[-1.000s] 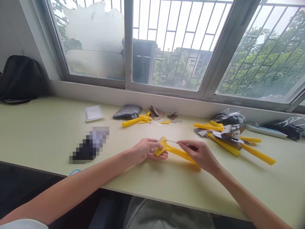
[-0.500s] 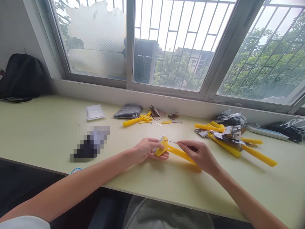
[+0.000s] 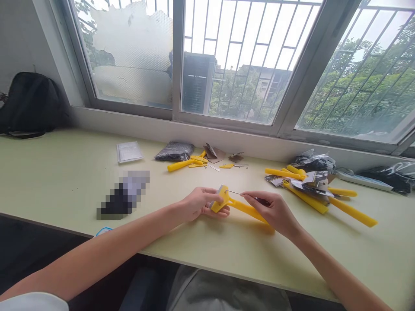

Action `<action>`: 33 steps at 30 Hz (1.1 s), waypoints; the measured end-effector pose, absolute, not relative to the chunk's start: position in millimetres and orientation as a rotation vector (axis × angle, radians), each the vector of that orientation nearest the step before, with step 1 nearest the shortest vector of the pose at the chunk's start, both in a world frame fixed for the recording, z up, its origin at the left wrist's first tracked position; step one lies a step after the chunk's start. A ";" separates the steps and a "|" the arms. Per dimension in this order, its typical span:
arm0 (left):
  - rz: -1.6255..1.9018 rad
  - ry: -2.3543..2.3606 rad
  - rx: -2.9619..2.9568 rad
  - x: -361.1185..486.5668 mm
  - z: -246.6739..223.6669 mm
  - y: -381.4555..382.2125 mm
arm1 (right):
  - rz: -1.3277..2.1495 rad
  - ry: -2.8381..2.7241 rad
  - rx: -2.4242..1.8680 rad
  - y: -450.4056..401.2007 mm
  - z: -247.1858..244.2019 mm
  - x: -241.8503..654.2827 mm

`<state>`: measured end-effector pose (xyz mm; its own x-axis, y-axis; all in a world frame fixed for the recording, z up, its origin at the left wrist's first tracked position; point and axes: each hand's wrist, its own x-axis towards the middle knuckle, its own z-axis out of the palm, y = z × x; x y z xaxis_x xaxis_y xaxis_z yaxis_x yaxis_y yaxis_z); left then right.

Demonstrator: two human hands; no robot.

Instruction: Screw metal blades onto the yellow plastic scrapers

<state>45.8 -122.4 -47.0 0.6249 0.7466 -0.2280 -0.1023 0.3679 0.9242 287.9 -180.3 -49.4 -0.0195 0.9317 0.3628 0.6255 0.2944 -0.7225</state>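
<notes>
My left hand is closed around the head of a yellow long-handled scraper, thumb on top and fingers beneath. A metal blade edge shows along the head's far-left side. In my right hand is a thin screwdriver, pinched near its shaft, with the dark handle partly hidden in the palm. Its tip meets the scraper's head at what looks like a small screw. The scraper's handle slopes down to the right, passing under my right hand.
Several yellow scrapers with card sleeves lie piled at the right. Toward the window are another yellow scraper, loose parts, a plastic-wrapped dark packet and a clear flat case. A black backpack stands far left.
</notes>
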 end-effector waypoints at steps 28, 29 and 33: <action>0.583 0.714 1.107 44.3 -48.9 -121.1 | 0.448 -1.766 -1.389 -185.4 -51.3 288.2; 0.587 0.713 1.105 44.4 -48.7 -121.4 | 0.434 -1.769 -1.383 -184.8 -51.7 288.0; 0.601 0.727 1.094 44.9 -47.8 -123.0 | 0.391 -1.771 -1.380 -183.2 -52.5 287.0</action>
<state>44.9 -123.0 -47.8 0.6275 0.7459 -0.2235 -0.0795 0.3469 0.9345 287.0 -183.2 -52.5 -0.0455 0.9070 0.4186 0.6466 0.3462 -0.6798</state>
